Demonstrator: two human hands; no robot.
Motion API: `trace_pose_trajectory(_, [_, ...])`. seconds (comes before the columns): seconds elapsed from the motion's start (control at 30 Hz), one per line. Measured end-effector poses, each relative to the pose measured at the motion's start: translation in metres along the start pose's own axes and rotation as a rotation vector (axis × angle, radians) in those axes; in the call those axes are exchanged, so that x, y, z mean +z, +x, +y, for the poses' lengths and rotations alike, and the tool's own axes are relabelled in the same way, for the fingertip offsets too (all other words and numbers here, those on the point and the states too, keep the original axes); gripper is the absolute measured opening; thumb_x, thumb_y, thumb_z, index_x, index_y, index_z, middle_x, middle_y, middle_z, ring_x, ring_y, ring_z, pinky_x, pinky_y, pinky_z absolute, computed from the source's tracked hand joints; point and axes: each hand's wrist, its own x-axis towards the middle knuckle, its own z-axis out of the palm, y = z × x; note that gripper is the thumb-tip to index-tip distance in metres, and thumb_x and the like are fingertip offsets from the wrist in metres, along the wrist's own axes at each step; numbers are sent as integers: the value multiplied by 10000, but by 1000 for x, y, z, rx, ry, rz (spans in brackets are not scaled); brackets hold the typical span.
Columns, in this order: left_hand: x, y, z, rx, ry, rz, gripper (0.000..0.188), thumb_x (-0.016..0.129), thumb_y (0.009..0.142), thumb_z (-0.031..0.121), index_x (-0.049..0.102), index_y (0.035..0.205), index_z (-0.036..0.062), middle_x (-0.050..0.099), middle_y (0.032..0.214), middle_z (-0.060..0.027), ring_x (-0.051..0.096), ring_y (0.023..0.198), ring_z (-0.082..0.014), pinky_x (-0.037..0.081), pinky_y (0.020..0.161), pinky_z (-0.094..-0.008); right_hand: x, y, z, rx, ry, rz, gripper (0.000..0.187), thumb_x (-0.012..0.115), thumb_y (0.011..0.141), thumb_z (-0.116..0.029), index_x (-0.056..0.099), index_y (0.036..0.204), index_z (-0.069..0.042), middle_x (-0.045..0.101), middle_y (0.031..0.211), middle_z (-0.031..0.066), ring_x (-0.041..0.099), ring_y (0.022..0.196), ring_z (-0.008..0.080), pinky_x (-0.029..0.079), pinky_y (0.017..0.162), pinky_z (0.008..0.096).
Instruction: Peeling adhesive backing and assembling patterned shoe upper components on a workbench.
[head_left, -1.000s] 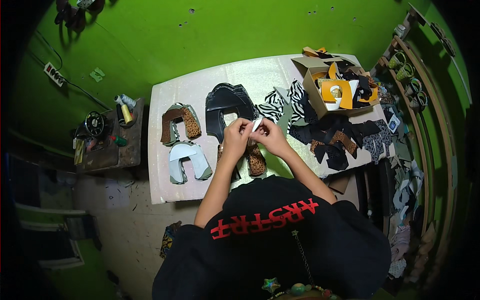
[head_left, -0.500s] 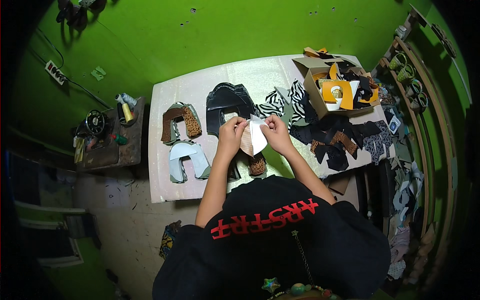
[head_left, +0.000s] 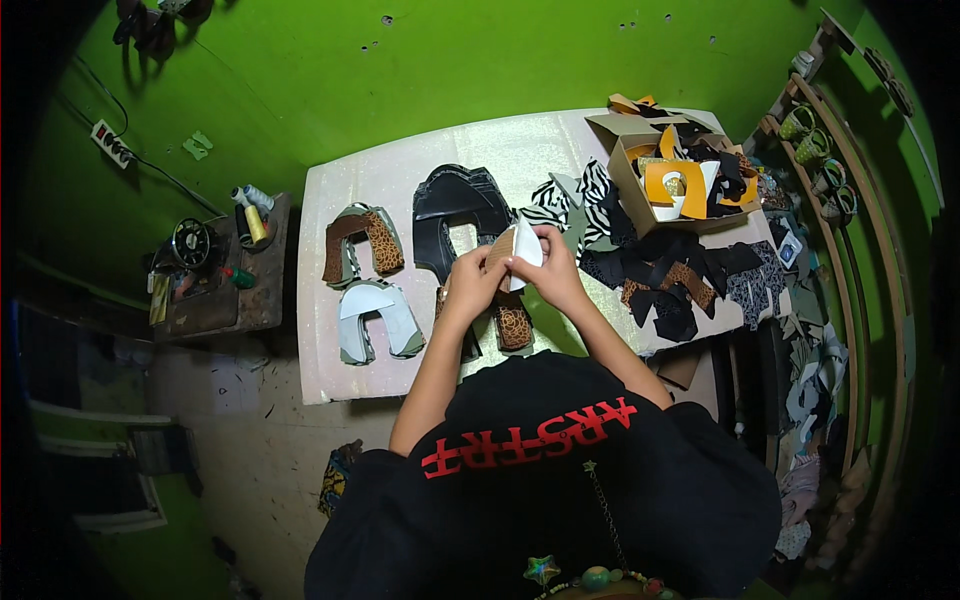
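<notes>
Both my hands are closed on a curved cut piece with a white face and a tan, ribbed-looking face (head_left: 527, 243), held above the table's front part. My left hand (head_left: 474, 284) grips its lower left side, and my right hand (head_left: 556, 272) pinches its right side. Behind the piece lies a stack of black U-shaped cut pieces (head_left: 440, 215). Just below my hands, a leopard-print piece (head_left: 514, 327) is partly hidden by my left arm. Farther left are a brown and leopard-print U-shaped stack (head_left: 384, 245) and a pale blue U-shaped stack (head_left: 375, 305).
A cardboard box (head_left: 636, 190) of orange, white and black scraps stands at the table's back right. Zebra-print pieces (head_left: 594, 190) and black scraps (head_left: 672, 310) lie before it. A sewing machine (head_left: 192, 243) and thread spools (head_left: 256, 226) are at left, a wooden rack (head_left: 850, 250) at right.
The piece has turned and tilted in my hands, its tan face now toward the left. My left hand has shifted slightly lower and right, and my right hand has also moved slightly.
</notes>
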Motion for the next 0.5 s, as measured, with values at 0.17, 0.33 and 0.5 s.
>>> trace_pose_trajectory(0.17, [-4, 3, -8, 57, 94, 33, 213, 595, 826, 127, 603, 937, -54, 606, 747, -43, 520, 651, -69, 431, 588, -230, -10, 5, 0, 26, -255, -140, 342, 691, 729, -163, 575, 959, 63, 625, 777, 130, 589, 610, 110, 466, 517, 244])
trace_pose_trajectory(0.33, [-12, 6, -16, -22, -195, -107, 222, 601, 808, 133, 603, 909, -65, 634, 774, -93, 565, 672, -118, 445, 614, -260, -15, 5, -10, 221, -108, -234, 262, 684, 729, -129, 594, 882, 64, 621, 709, 82, 572, 545, 106, 462, 485, 241])
trace_pose_trajectory(0.5, [-33, 7, -14, -95, -144, -121, 202, 595, 817, 115, 613, 919, -59, 628, 782, -74, 559, 683, -101, 444, 609, -243, -35, 13, -13, 259, -121, -229, 254, 676, 731, -116, 599, 888, 69, 629, 742, 95, 577, 554, 106, 466, 491, 240])
